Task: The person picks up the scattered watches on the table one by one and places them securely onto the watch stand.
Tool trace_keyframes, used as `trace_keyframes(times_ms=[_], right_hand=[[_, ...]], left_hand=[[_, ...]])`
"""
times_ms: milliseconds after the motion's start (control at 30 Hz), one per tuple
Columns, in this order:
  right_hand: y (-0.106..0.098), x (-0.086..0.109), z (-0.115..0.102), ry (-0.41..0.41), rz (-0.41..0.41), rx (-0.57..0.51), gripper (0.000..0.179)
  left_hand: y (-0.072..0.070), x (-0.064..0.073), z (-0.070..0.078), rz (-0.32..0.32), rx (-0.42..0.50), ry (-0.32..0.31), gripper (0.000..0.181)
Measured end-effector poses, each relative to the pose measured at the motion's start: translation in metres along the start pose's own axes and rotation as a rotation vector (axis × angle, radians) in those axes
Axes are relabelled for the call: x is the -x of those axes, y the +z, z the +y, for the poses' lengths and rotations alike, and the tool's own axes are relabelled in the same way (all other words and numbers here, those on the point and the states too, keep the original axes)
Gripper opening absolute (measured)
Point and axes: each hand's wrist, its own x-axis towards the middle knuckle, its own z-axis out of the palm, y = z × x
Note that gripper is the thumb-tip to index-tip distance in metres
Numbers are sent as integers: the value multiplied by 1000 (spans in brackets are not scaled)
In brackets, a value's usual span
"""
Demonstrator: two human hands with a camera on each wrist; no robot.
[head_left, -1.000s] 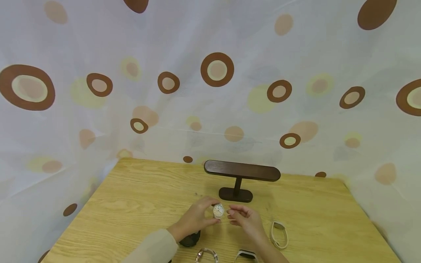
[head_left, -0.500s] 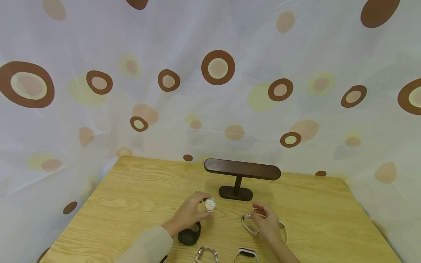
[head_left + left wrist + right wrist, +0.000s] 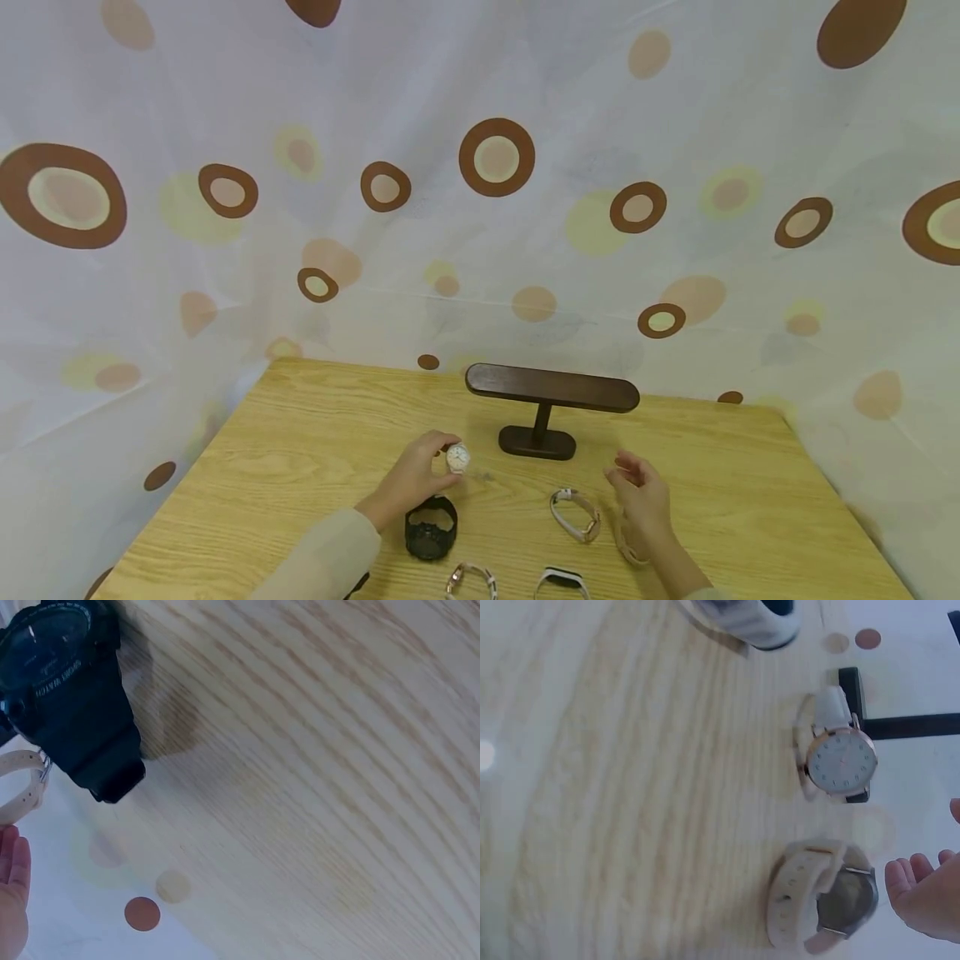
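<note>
In the head view, my left hand (image 3: pixel 412 475) pinches a small watch (image 3: pixel 457 457) with a pale round dial between thumb and fingers. A piece of its cream strap (image 3: pixel 19 784) shows above my fingers in the left wrist view. Just below this hand lies a bulky black sport watch (image 3: pixel 430 533). My right hand (image 3: pixel 643 500) holds nothing, its fingers loosely bent. It partly covers a beige-strapped watch (image 3: pixel 799 900). To its left on the table is a white-strapped watch (image 3: pixel 576 517) with a rose-gold case and white dial (image 3: pixel 842 761).
A dark brown T-shaped watch stand (image 3: pixel 551 387) stands at the back of the wooden table (image 3: pixel 315 417). A bracelet-like watch (image 3: pixel 471 577) and a white band with a black screen (image 3: pixel 562 577) lie at the front. A dotted curtain (image 3: pixel 420 242) hangs behind.
My left hand has moved left with the pale-dialled watch. My right hand has drawn away to the right, and the white-strapped watch now shows on the table.
</note>
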Motion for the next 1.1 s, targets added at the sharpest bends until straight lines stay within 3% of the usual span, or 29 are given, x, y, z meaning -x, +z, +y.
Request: trace_keyframes(times_ms=[167, 367, 567, 700, 967, 1100], right_hand=[[-8, -10, -5, -41, 49, 44, 45], [-17, -25, -17, -91, 46, 55, 55], [-25, -34, -35, -175, 24, 150, 62], [-27, -41, -41, -231, 17, 215, 66], [-28, -54, -45, -556, 70, 491, 64], [-26, -55, -49, -650, 63, 569, 61]], left_hand=[[-6, -3, -3, 42, 12, -37, 44], [-14, -10, -5, 88, -5, -65, 45], [-20, -21, -7, 129, -70, -57, 47], [-25, -26, -6, 130, -43, -54, 47], [-32, -37, -3, 139, -70, -47, 48], [-34, -41, -2, 153, -62, -55, 49]])
